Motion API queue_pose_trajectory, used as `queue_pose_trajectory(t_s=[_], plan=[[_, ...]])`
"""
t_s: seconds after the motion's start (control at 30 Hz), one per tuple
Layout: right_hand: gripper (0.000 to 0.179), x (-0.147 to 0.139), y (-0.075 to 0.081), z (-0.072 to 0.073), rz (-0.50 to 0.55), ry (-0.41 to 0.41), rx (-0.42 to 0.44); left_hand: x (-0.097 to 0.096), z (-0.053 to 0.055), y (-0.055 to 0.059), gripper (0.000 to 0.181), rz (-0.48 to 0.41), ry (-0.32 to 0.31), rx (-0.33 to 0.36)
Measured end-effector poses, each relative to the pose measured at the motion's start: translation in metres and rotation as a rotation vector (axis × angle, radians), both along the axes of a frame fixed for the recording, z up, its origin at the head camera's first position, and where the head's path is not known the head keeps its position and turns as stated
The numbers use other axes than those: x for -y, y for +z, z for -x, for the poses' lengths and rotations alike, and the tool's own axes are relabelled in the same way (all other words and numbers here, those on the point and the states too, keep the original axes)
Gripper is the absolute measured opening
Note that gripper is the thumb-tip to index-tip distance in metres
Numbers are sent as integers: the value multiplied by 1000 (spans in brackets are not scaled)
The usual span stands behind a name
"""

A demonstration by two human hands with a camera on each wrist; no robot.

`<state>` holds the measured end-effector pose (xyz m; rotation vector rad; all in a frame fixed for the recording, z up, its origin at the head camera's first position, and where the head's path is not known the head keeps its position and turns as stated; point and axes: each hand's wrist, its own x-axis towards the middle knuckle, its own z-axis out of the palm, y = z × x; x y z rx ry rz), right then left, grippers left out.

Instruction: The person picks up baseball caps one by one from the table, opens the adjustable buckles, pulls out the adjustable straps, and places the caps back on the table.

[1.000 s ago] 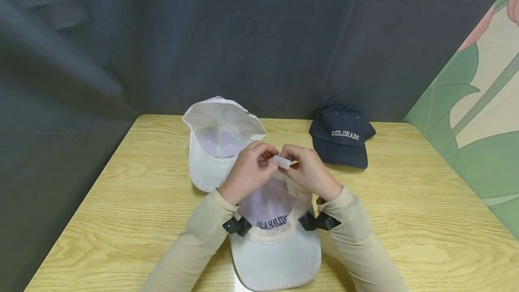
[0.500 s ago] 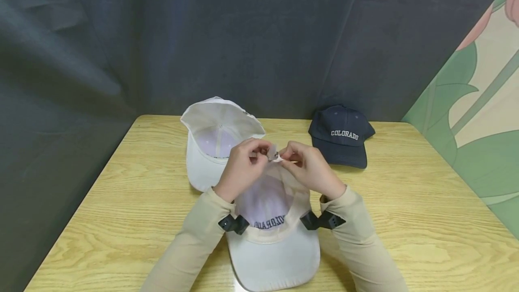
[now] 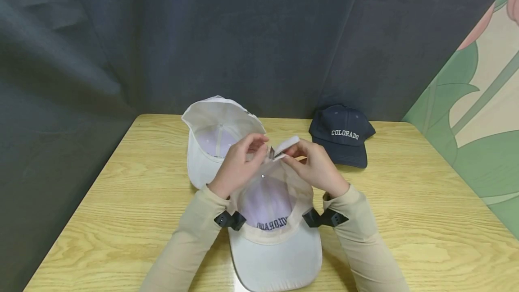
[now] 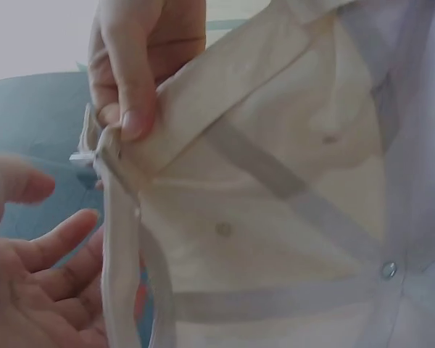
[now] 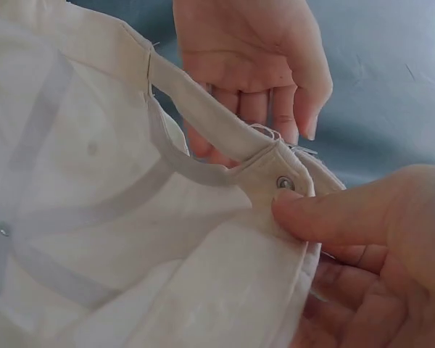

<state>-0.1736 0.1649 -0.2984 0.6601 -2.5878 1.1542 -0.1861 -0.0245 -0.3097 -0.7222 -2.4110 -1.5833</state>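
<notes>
A white baseball cap [image 3: 275, 262] lies brim toward me, its inside facing up and mirrored COLORADO lettering showing through the front. My right hand [image 3: 314, 168] pinches the back edge of this cap between thumb and fingers, beside a metal eyelet [image 5: 284, 183]. From there the adjustment strap [image 4: 119, 254] runs across the rear opening, with a small metal buckle [image 4: 83, 157] near my right fingertips. A pale strap end sticks up by the right hand. My left hand [image 3: 239, 163] hovers beside the strap, fingers spread and loosely bent, gripping nothing.
A second white cap [image 3: 207, 170] rests at the back left, its inside showing. At the back right sits a navy COLORADO cap [image 3: 342, 136]. The wooden table [image 3: 405, 220] ends at a dark curtain [image 3: 251, 39]; a floral panel [image 3: 478, 134] stands right.
Both hands were pinching at the strap and buckle. My left fingers have since loosened and drawn left, while the pale strap end now sticks up toward the right hand.
</notes>
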Motion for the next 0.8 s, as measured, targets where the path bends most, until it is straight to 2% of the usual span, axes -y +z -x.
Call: queue_pose_trajectory(t_s=[0.23,0.37,0.57,0.8], plan=[[8,-2,3,0,-5,-4,-4,5,2,0,29,147,-54,-14],[8,-3,3,1,-7,-1,-1,5,3,-1,20,186,-79,1],[11,-10,7,-1,-39,27,30,4,3,0,7,133,-35,-53],[50,-18,13,-1,96,-46,20,2,2,0,5,74,-20,-112]])
